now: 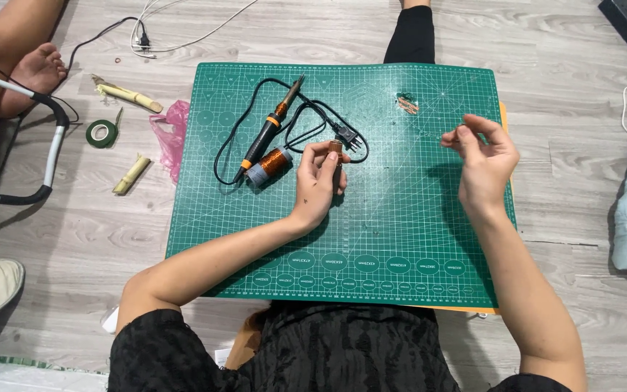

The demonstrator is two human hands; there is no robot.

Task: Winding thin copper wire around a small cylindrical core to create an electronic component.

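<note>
The left hand (318,181) grips a small copper-wound coil (335,149) above the green cutting mat (400,232). The right hand (484,163) pinches closed, probably on fine wire too thin to see. The coil looks light and rigid; its windings seem delicate, so hold its ends.

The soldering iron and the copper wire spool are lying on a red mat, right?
Not quite. In the head view the soldering iron and the copper wire spool do lie on a mat, but it is green, not red.

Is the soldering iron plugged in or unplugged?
Unplugged. The soldering iron lies on the green cutting mat, and its plug rests loose on the mat beside the left hand.
</note>
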